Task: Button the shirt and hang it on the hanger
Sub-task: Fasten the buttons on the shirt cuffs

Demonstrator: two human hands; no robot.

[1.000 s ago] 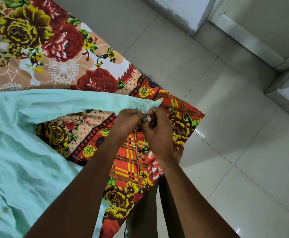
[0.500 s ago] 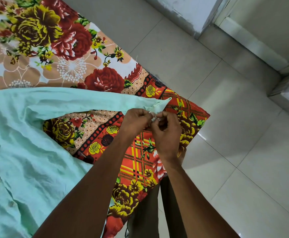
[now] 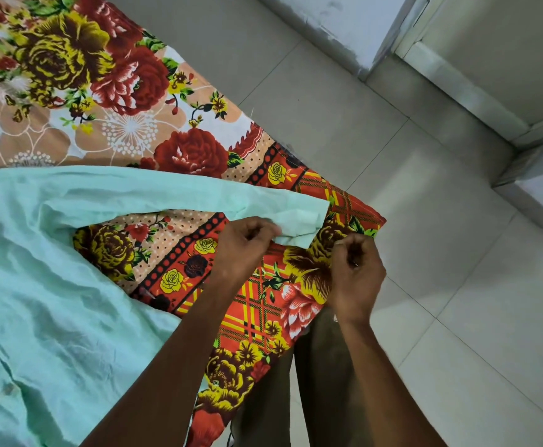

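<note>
A mint-green shirt [image 3: 54, 301] lies spread over the left part of a bed covered with a floral bedsheet [image 3: 128, 101], its body bunched and creased at the near left. 1 long sleeve [image 3: 173, 195] stretches rightward across the sheet, ending in a cuff [image 3: 302, 221] near the bed's right corner.

The left hand [image 3: 244, 246] rests at the near edge of that cuff, its fingers [image 3: 263, 227] curled and pinching the fabric. The right hand [image 3: 355, 269] is just to the right of the cuff, apart from it, over the red plaid border of the sheet; its fingers [image 3: 347, 250] are curled in with thumb and fingertips together. Whether they hold something small cannot be told.

Both forearms reach in from the near edge. Beyond the bed's right corner lies a pale tiled floor [image 3: 441, 301], with a grey wall base [image 3: 328, 24] at the far right.
</note>
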